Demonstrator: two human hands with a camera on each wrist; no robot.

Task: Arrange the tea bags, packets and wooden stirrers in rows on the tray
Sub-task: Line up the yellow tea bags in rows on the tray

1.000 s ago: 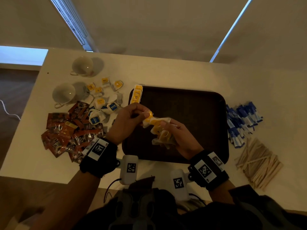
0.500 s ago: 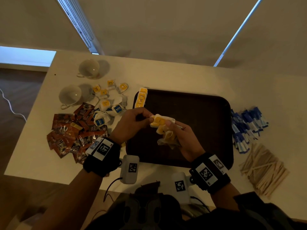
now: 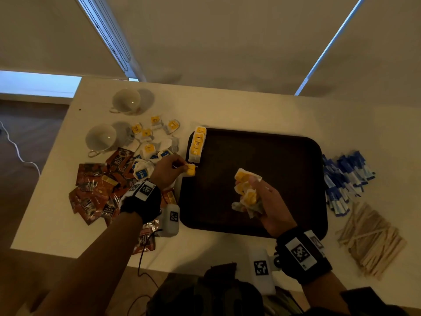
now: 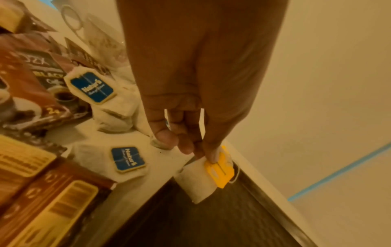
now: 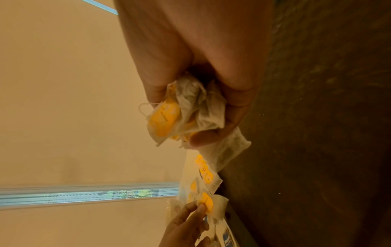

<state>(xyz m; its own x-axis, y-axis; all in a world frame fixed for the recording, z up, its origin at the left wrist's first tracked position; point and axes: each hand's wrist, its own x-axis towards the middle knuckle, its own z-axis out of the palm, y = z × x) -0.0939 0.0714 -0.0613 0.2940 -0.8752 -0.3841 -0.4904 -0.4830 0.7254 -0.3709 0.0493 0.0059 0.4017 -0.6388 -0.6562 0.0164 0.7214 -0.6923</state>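
Note:
A dark brown tray (image 3: 273,156) lies in the middle of the white table. My left hand (image 3: 169,168) pinches one yellow-tagged tea bag (image 3: 191,170) (image 4: 208,177) over the tray's left edge, just below a short row of yellow-tagged tea bags (image 3: 197,143) on that edge. My right hand (image 3: 262,197) holds a bunch of yellow-tagged tea bags (image 3: 246,192) (image 5: 180,115) above the tray's middle. Loose tea bags with yellow and blue tags (image 3: 150,147) lie left of the tray. Brown coffee packets (image 3: 100,185) sit further left. Blue packets (image 3: 346,179) and wooden stirrers (image 3: 369,238) lie to the right.
Two white cups (image 3: 126,101) (image 3: 101,137) stand at the table's far left corner. A white cable (image 3: 16,147) runs across the floor on the left. The table's near edge (image 3: 193,263) is close to my body.
My hands have parted. The left hand drew one tea bag out of the bunch and carried it left to the tray's edge; the right hand moved right with the bunch.

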